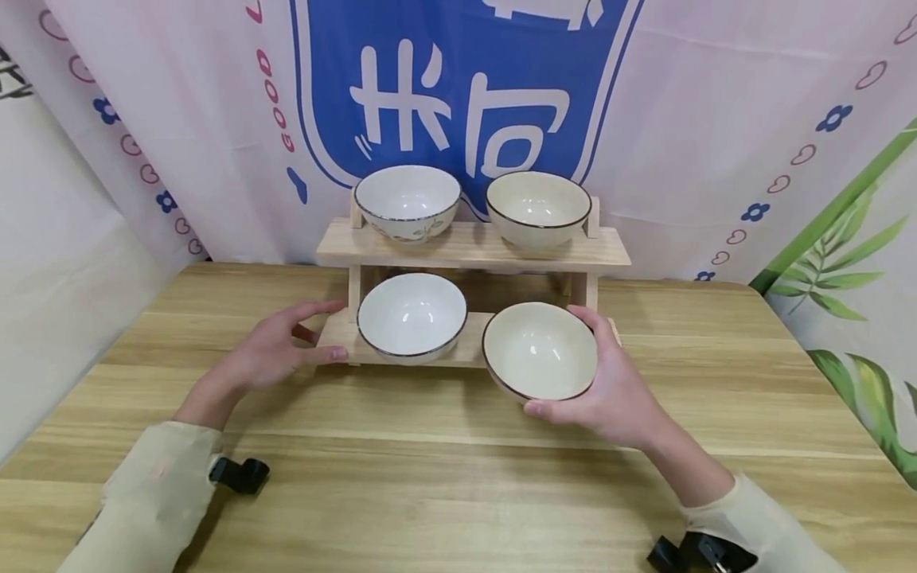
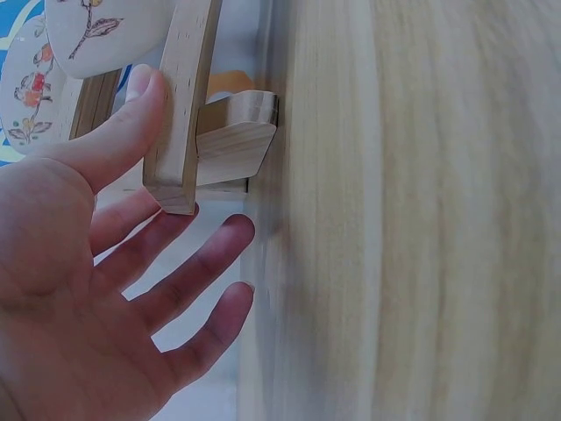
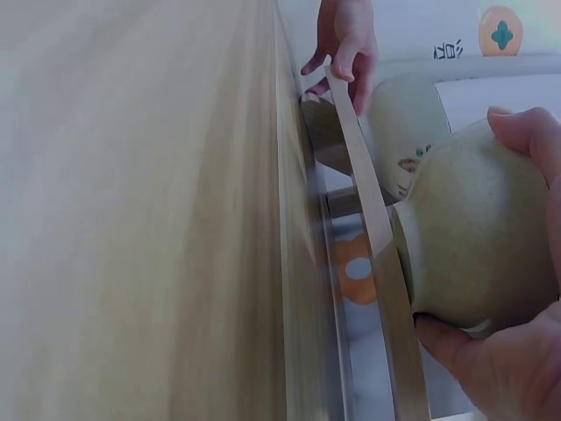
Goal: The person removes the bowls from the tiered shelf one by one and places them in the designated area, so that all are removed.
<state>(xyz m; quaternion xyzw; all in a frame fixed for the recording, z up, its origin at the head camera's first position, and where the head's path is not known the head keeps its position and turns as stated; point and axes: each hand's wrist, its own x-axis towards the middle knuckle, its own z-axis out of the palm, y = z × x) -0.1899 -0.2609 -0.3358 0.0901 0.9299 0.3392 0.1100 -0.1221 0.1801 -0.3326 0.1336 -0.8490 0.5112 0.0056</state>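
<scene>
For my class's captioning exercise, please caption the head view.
Right hand grips the lower cream bowl; left hand touches the rack at its left end.

Over the near left of the worktop (image 1: 444,493), your left sleeve (image 1: 154,481) is pale cream and creased, with a small black device (image 1: 251,477) at its cuff; over the near right, your right sleeve (image 1: 766,529) matches (its black attachment (image 1: 698,549) carries a small shiny part).

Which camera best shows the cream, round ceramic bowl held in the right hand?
The head view: the cream, round ceramic bowl shows its glossy inside and most of its brown rim. The right wrist view shows only its outside and base, partly covered by the right hand; the left wrist view doesn't show it.
</scene>
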